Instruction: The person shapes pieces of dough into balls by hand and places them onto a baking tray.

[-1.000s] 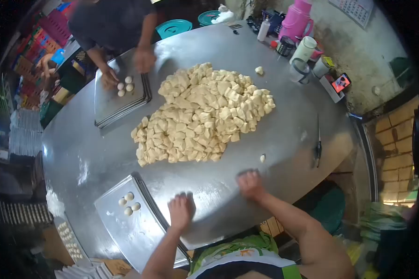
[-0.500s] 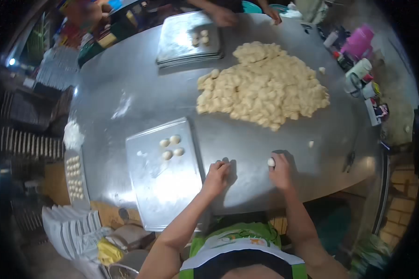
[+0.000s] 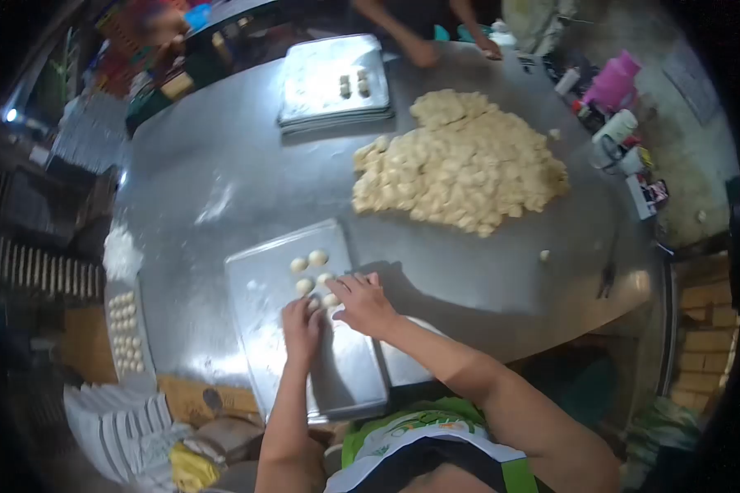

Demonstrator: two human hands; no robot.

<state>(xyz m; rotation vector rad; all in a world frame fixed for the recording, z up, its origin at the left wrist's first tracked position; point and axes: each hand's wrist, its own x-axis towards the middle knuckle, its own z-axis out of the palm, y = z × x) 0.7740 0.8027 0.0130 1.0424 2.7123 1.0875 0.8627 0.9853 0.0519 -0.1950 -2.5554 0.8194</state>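
Both my hands are over the near metal tray (image 3: 255, 329), close together. My left hand (image 3: 302, 322) has its fingers curled on a dough ball (image 3: 313, 304). My right hand (image 3: 360, 302) reaches across from the right, its fingers bent over another pale ball (image 3: 330, 301); its grip is partly hidden. Several round dough balls (image 3: 317, 258) lie on the tray just beyond my fingers. A large heap of cut dough pieces (image 3: 469, 164) spreads over the metal table (image 3: 181, 197) beyond the tray.
A stack of trays (image 3: 329, 70) with several balls stands at the far side, near a co-worker's arms (image 3: 403, 37). Flour (image 3: 122, 253) and a narrow tray of balls (image 3: 128, 329) are at the left edge. A dark-handled tool (image 3: 607, 279) lies right.
Both my hands have moved left from the bare table onto the near tray. More dough balls are now on it. The view has swung left since the earliest frame.
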